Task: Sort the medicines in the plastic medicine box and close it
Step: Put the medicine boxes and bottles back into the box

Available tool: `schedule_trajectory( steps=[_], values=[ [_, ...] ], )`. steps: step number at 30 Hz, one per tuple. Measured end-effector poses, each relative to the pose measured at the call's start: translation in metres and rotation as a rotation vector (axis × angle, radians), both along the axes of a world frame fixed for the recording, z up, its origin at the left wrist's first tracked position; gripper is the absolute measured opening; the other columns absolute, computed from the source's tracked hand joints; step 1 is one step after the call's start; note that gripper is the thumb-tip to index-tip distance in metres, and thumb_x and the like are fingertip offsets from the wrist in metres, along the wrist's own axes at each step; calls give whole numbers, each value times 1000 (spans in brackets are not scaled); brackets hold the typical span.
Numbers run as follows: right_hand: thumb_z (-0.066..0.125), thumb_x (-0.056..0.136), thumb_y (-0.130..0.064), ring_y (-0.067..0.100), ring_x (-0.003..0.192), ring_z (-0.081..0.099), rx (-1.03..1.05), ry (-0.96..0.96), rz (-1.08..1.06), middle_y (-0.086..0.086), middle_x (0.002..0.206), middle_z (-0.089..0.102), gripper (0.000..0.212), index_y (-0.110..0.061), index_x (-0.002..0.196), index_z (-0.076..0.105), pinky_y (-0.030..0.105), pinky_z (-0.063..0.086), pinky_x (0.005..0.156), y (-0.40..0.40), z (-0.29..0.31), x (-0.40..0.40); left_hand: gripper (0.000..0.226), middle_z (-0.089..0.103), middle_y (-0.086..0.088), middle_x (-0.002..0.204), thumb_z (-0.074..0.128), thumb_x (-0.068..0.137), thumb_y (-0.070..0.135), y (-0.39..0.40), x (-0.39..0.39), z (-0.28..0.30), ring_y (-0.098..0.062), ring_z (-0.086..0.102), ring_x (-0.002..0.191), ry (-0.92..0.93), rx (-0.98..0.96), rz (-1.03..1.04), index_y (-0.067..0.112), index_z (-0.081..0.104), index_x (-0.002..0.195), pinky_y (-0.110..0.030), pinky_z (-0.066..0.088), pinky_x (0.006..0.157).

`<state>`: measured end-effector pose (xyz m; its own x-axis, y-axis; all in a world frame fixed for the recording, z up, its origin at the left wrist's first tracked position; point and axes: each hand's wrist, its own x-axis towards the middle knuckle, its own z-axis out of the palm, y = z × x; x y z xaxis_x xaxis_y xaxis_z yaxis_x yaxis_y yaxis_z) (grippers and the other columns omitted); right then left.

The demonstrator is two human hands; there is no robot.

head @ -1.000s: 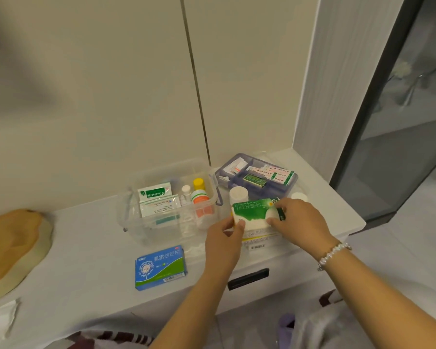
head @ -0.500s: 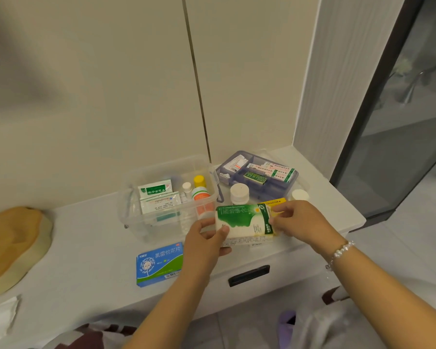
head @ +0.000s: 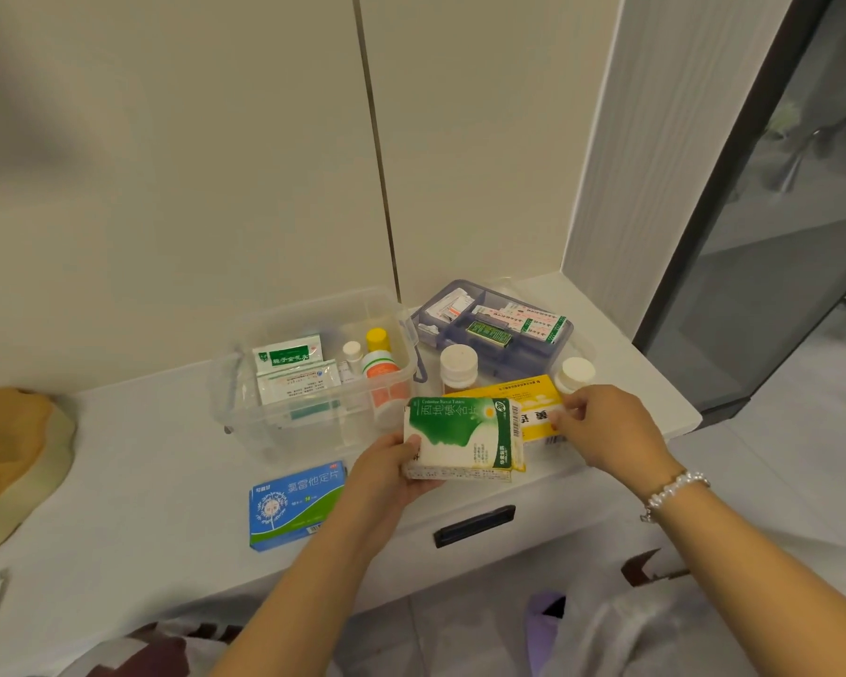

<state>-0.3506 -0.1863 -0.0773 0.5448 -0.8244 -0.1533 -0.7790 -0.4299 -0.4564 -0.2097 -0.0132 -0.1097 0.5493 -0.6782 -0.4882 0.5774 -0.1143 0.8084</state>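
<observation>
Medicine box (head: 313, 378), clear plastic, sits open at mid-counter: two sachets and three small bottles inside. Left hand (head: 387, 473) grips one green carton (head: 462, 434) just near of it; right hand (head: 606, 432) pinches one yellow carton (head: 533, 408). Two white-capped bottles (head: 458, 366) stand behind, and one blue carton (head: 296, 503) lies near-left.

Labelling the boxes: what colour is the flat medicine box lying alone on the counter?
Blue with a green band, the flat medicine box shows best in the head view.
</observation>
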Motion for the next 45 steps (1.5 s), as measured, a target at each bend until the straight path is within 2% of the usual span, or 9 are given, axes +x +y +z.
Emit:
schedule_trajectory(
  steps=[7,12,17,28,31,35,38,41,45],
  values=[
    [59,84,-38,17,75,58,135,2,17,1,82,65,16,-25,74,62,33,51,71,-1,1,-2,19,66,-12,96,37,95,6,1,5,3,-22,62,88,-38,8,31,4,55,102,-34,52,71],
    [67,81,-25,19,79,62,395,-298,-103,-2,78,66,16,-26,66,63,37,54,76,5,3,-4,20,67,-10,96,37,95,6,7,4,7,-21,64,88,-49,26,39,7,57,100,-32,53,67],
    [72,76,-15,14,74,67,586,-555,-188,2,81,70,16,-12,87,61,24,53,55,8,8,-6,22,67,-9,97,37,95,7,14,0,16,-20,64,86,-88,-3,19,7,58,102,-27,57,61],
    [69,76,-9,21,80,72,835,-862,-117,13,95,73,26,-7,100,60,28,57,69,4,47,6,26,71,-10,100,37,94,8,36,10,58,-21,69,87,-184,-196,87,6,59,108,-30,60,64],
    [68,77,-8,22,81,72,829,-935,-118,11,96,73,23,-13,98,61,26,57,63,12,53,23,27,69,-12,105,37,95,8,41,23,72,-21,67,91,-218,-216,152,4,58,112,-30,60,69],
    [68,78,-7,25,90,70,762,-989,-152,10,102,71,35,-12,112,57,42,56,82,22,60,51,26,68,-13,107,41,95,9,49,49,82,-20,68,90,-309,-161,290,5,55,116,-27,60,67],
    [67,79,-8,22,86,70,713,-1010,-138,0,87,74,29,-25,100,58,46,55,83,29,62,71,40,66,-1,103,45,90,3,56,74,85,-18,68,86,-404,-79,405,23,46,125,-29,60,62],
    [67,80,-9,17,81,71,589,-1006,-115,-7,76,72,32,-31,100,53,46,57,80,34,62,87,58,60,1,104,47,84,1,61,100,86,-19,66,84,-521,61,353,36,42,129,-32,59,61],
    [67,81,-12,17,85,68,403,-926,-121,-4,84,67,46,-28,118,45,48,54,85,36,60,101,44,60,-4,103,53,81,7,59,133,84,-19,59,79,-685,299,246,29,45,119,-33,50,65]
  ],
)
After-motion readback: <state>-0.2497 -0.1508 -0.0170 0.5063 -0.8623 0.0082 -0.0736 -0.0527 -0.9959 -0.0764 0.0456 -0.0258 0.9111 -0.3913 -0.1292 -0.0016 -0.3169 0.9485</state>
